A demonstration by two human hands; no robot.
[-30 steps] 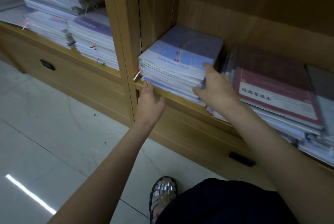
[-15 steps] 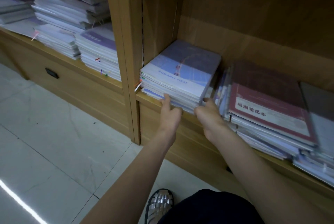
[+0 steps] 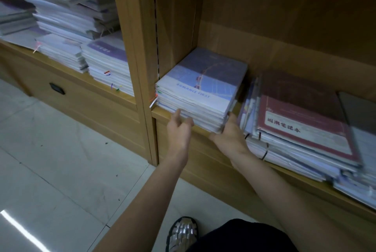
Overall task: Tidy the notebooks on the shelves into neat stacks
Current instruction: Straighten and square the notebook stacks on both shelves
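A stack of blue notebooks [image 3: 201, 89] with "ROMANCE FIRST" on the top cover lies at the left end of the right shelf compartment, against the wooden divider [image 3: 132, 48]. My left hand [image 3: 180, 127] touches the stack's front edge with loosely extended fingers. At the stack's front right corner, my right hand [image 3: 230, 133] has its fingers up along the right side and its thumb by the lower front edge. To the right, an untidy pile topped by a dark red notebook [image 3: 301, 119] overhangs the shelf edge [image 3: 162, 112].
The left compartment holds several uneven piles of pale notebooks [image 3: 105, 62]. A drawer with a black handle [image 3: 57, 88] sits below that shelf. My foot in a silver woven sandal [image 3: 183, 233] stands on the tiled floor [image 3: 61, 170].
My right hand came down from the stack's upper right side to its front right corner. My left hand moved from the shelf edge below the left corner to the stack's front edge.
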